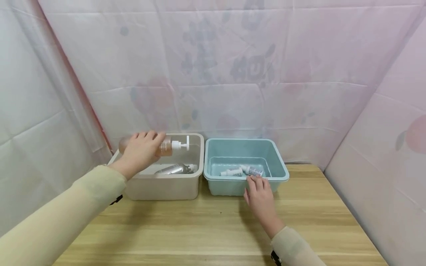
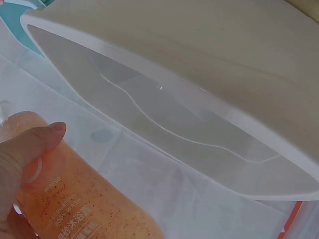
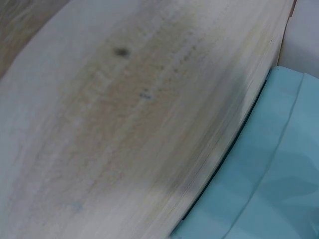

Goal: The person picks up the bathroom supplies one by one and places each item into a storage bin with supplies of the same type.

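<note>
My left hand (image 1: pixel 141 151) grips an orange-tinted body wash bottle (image 2: pixel 94 199) above the beige bin (image 1: pixel 163 188). The bottle lies on its side, its white pump (image 1: pixel 181 145) pointing right. Below it, a clear bottle with a silvery look (image 1: pixel 176 169) lies in that bin. My right hand (image 1: pixel 261 201) rests its fingertips on the front rim of the blue bin (image 1: pixel 226 187), thumb near the outer wall. Inside the blue bin lie a small white bottle or tube (image 1: pixel 232 172) and a small clear bottle with a white top (image 1: pixel 253 171). The right wrist view does not show the hand.
Both bins stand side by side on a wood-grain table (image 1: pixel 199 229), close to a pale printed curtain (image 1: pixel 226 107) behind them. More curtain hangs at the left and right. The table's right edge slants away beside the right curtain.
</note>
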{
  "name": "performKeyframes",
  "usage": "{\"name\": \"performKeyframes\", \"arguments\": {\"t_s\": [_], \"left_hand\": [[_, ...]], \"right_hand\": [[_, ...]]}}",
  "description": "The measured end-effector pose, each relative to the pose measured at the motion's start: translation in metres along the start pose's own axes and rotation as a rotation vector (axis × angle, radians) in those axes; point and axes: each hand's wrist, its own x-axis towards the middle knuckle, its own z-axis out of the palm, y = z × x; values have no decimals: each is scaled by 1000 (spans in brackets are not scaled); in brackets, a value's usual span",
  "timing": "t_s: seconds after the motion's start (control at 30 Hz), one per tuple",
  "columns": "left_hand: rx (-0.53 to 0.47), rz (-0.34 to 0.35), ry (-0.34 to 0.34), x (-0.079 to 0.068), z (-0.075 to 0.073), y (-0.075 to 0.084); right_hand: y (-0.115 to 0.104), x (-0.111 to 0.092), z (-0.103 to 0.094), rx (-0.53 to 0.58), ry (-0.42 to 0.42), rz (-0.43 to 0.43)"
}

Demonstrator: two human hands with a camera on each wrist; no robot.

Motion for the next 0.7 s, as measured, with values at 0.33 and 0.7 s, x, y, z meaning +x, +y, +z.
{"name": "performKeyframes", "arguments": {"t_s": [0.33,0.7], "left_hand": [[-9,-7,-19,5,0,0],[-19,-22,-49,9,-1,1]], "right_hand": [[1,1,-3,9,19,-5],[3,0,-6,-1,-27,3]]}}
